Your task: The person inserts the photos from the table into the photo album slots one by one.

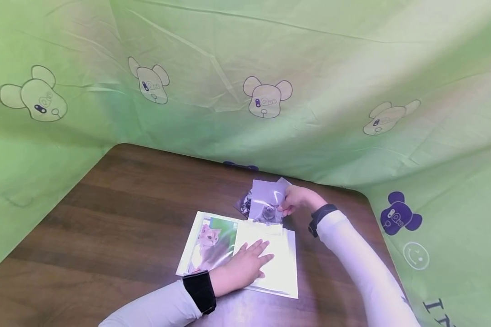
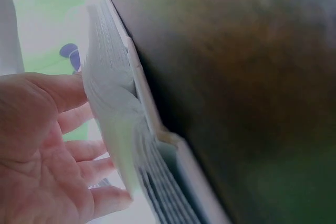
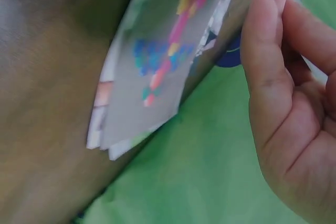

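Observation:
An open photo album [image 1: 284, 268] lies on the table, also seen edge-on in the left wrist view. Its left page holds a photo of a pinkish cat [image 1: 208, 238]; the right page looks white. My left hand [image 1: 245, 268] rests on that right page with its fingers spread. My right hand [image 1: 300, 199] pinches the right edge of a greyish photo [image 1: 266, 193] showing a cat, over the album's top edge. In the right wrist view, thumb and fingers of the right hand [image 3: 294, 77] meet near the top, where the photo itself is hard to make out.
More loose photos [image 1: 245, 205] lie behind the held photo, partly hidden; in the right wrist view a stack of prints [image 3: 152, 77] with a colourful pattern on top lies near the table edge. A green printed curtain [image 1: 212, 127] hangs around the brown wooden table [image 1: 127, 218].

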Demonstrator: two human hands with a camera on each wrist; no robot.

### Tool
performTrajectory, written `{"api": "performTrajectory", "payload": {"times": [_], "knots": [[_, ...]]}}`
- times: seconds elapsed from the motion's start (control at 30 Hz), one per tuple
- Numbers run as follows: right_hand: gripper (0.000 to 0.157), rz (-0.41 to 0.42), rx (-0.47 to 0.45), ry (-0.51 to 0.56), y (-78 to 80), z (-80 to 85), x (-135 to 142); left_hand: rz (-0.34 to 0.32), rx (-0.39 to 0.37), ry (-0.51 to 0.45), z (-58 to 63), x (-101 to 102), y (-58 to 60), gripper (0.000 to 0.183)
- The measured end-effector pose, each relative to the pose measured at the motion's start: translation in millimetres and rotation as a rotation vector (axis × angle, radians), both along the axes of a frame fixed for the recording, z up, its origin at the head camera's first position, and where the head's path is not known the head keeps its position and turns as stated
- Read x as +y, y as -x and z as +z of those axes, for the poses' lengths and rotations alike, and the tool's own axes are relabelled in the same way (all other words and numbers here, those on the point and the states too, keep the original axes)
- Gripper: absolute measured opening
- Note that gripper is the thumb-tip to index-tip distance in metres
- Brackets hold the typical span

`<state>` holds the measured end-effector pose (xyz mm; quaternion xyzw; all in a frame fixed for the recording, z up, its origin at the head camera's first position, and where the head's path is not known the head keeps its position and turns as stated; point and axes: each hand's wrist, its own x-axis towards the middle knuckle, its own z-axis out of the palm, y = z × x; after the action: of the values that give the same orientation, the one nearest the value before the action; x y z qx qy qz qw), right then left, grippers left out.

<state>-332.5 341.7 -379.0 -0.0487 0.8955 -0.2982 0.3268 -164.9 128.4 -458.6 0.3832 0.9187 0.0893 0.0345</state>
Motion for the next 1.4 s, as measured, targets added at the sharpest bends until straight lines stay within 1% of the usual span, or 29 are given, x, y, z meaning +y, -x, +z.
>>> {"api": "performTrajectory", "payload": {"times": [0.07, 0.1, 0.13, 0.17, 0.23, 0.3, 0.37, 0.4, 0.43, 0.47, 0.53, 0.6, 0.67, 0.8, 0.97, 1.07, 1.17, 1.23, 1.33, 1.4], "knots": [[0.009, 0.050, -0.020, -0.032, 1.9, 1.3, -3, -0.015, 0.008, 0.008, 1.5, -2, -0.6, 0.055], [0.011, 0.062, -0.022, -0.036, 2.8, 0.6, -4, -0.026, 0.018, 0.012, 2.4, -4, -1.3, 0.055], [0.012, 0.065, -0.015, -0.031, 3.4, -0.6, -4, -0.037, 0.025, 0.017, 3.5, -6, -2.4, 0.056], [0.015, 0.055, 0.012, -0.021, 4.1, -3.0, -4, -0.050, 0.034, 0.022, 5.0, -9, -4.0, 0.057], [0.019, -0.003, 0.111, 0.040, 5.4, -9.7, -3, -0.081, 0.067, 0.033, 7.8, -13, -8.2, 0.057], [0.025, -0.099, 0.243, 0.129, 6.5, -18.2, -2, -0.112, 0.102, 0.048, 10.3, -17, -12.6, 0.057], [0.030, -0.163, 0.376, 0.175, 6.9, -26.7, -1, -0.129, 0.126, 0.056, 12.2, -19, -16.2, 0.055], [0.030, -0.166, 0.418, 0.193, 6.9, -30.3, -1, -0.134, 0.135, 0.058, 12.6, -19, -17.5, 0.054], [0.030, -0.164, 0.440, 0.194, 6.4, -33.2, -1, -0.136, 0.139, 0.059, 13.2, -20, -18.7, 0.053], [0.027, -0.155, 0.454, 0.191, 5.5, -35.3, -2, -0.136, 0.143, 0.059, 14.0, -20, -19.6, 0.052], [0.022, -0.109, 0.468, 0.158, 3.3, -37.2, -3, -0.135, 0.143, 0.054, 14.6, -20, -20.5, 0.050], [0.020, -0.073, 0.448, 0.154, 1.6, -37.2, -5, -0.135, 0.146, 0.051, 14.7, -20, -20.9, 0.049], [0.020, -0.062, 0.428, 0.150, 0.2, -36.6, -6, -0.136, 0.152, 0.047, 14.1, -21, -21.1, 0.049], [0.020, -0.037, 0.322, 0.168, -1.1, -36.6, -8, -0.137, 0.172, 0.045, 11.6, -22, -22.1, 0.049], [0.021, 0.013, 0.202, 0.190, -6.2, -35.5, -8, -0.132, 0.174, 0.055, 9.8, -23, -22.7, 0.049], [0.023, 0.068, 0.120, 0.174, -11.2, -34.0, -8, -0.124, 0.165, 0.048, 8.3, -24, -22.7, 0.048], [0.025, 0.149, 0.040, 0.151, -15.6, -33.4, -9, -0.121, 0.158, 0.040, 6.4, -25, -22.8, 0.048], [0.026, 0.190, 0.002, 0.141, -17.6, -32.7, -10, -0.119, 0.156, 0.040, 5.1, -26, -23.1, 0.049], [0.026, 0.234, -0.031, 0.147, -18.6, -31.7, -11, -0.110, 0.139, 0.044, 3.5, -27, -23.3, 0.052], [0.026, 0.253, -0.040, 0.164, -18.7, -30.4, -10, -0.099, 0.109, 0.022, 3.0, -27, -23.3, 0.056]]}}
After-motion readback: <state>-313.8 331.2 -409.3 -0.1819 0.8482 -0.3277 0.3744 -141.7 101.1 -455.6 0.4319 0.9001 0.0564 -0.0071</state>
